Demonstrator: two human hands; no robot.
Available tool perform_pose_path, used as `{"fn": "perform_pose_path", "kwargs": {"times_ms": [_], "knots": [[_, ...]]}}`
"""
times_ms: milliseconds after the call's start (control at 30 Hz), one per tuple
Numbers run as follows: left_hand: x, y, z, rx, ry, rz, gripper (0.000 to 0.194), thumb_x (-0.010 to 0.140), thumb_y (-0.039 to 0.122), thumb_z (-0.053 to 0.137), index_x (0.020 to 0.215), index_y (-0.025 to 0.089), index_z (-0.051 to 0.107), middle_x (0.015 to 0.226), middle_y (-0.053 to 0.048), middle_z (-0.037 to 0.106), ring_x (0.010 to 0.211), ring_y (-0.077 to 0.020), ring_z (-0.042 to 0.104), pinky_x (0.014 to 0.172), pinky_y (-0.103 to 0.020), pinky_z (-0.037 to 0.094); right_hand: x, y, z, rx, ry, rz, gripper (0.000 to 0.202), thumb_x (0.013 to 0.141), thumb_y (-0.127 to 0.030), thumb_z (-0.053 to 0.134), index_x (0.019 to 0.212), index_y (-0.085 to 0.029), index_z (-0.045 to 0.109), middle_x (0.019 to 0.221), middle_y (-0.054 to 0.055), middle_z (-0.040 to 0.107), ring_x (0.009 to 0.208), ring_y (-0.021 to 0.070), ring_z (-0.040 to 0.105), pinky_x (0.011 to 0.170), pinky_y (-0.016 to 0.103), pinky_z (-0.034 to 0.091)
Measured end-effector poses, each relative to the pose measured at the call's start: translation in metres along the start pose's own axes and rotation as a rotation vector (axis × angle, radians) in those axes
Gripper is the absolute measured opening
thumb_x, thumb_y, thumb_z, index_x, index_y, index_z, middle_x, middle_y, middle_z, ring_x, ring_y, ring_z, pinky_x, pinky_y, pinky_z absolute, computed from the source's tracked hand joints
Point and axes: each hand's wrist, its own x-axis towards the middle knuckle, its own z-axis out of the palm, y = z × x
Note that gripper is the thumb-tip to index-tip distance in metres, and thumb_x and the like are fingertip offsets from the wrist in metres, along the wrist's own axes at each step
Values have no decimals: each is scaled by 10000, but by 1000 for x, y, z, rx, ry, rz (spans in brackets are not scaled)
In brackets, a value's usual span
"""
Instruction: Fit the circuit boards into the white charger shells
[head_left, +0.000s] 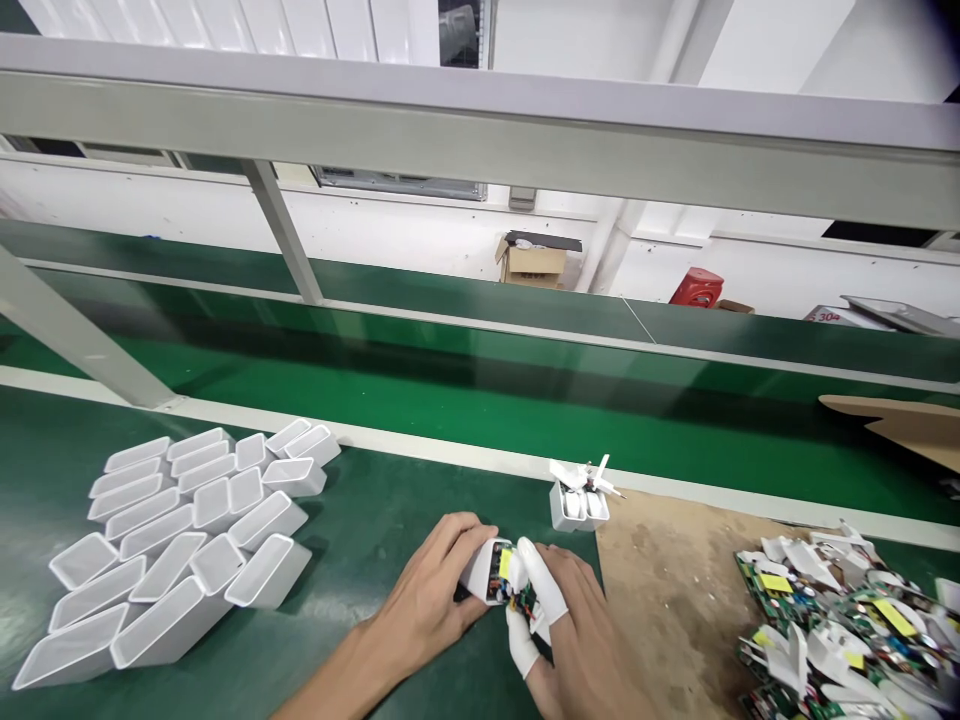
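Over the dark-green surface (360, 570), my left hand (442, 572) grips a white, box-shaped plastic casing (476, 573); my right hand (585, 625), thumb and finger in white covers (550, 590), pinches a circuit-board assembly with a yellow label (505, 563) at its mouth. I judge this the fitting step; next calls for lining up edges and pressing leftward. The mouth faces right; fingers hide the casing's long axis.

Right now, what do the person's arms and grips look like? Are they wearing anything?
The left grip is a bare hand with no glove, and no sleeve or watch shows on the left forearm. The right grip wears smooth, rounded caps: a white index-finger cot and a white thumb cot. I see no markings on them.
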Motion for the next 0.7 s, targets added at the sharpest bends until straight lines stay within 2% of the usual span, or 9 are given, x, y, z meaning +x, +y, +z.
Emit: {"fn": "perform_pose_path", "kwargs": {"times_ms": [167, 333, 600, 700], "knots": [[-1, -1, 0, -17, -21, -22, 620, 902, 101, 714, 1456, 259, 483, 1348, -117, 571, 1205, -270, 642, 1014, -387, 588, 1, 0, -6, 29, -46, 11, 612, 923, -64, 518, 1526, -43, 418, 1259, 221, 668, 1146, 377, 644, 891, 544, 638], [-1, -1, 1, -27, -30, -31, 635, 889, 99, 736, 1448, 266, 485, 1335, -105, 579, 1184, -263, 644, 1003, -383, 589, 1, 0, -7, 70, -93, 60, 717, 925, -43, 535, 1606, -92, 314, 1312, 204, 652, 1161, 371, 639, 908, 559, 641], [0, -3, 4, -27, -13, -16, 636, 892, 101, 725, 1453, 268, 476, 1325, -109, 581, 1187, -268, 640, 987, -383, 580, 1, -2, -6, 89, -107, 100, 644, 948, -59, 548, 1566, -120, 377, 1291, 193, 669, 1150, 356, 667, 917, 545, 645], [1, 2, 2, -39, -16, -12, 628, 902, 107, 716, 1460, 274, 480, 1324, -111, 592, 1190, -275, 640, 981, -386, 581, 1, -3, -7, 87, -106, 70, 597, 944, -46, 528, 1528, -118, 431, 1278, 195, 682, 1163, 362, 674, 934, 563, 637]]}}
